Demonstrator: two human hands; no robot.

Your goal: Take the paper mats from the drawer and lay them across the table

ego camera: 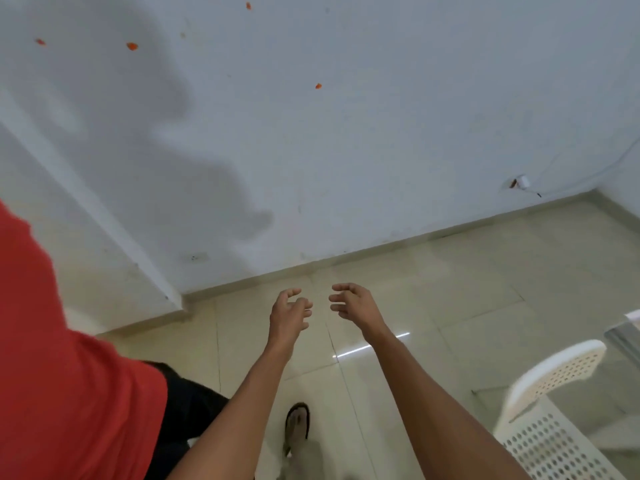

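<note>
My left hand and my right hand are stretched out in front of me over a tiled floor, a short gap between them. Both have their fingers loosely curled and apart, and neither holds anything. No paper mats and no drawer are in view. At the right edge a glass table corner shows, with nothing lying on the visible part.
A white perforated plastic chair stands at the lower right beside the glass table. A white wall rises ahead, meeting the beige tiled floor. A person in a red shirt stands close on my left. My sandalled foot is below.
</note>
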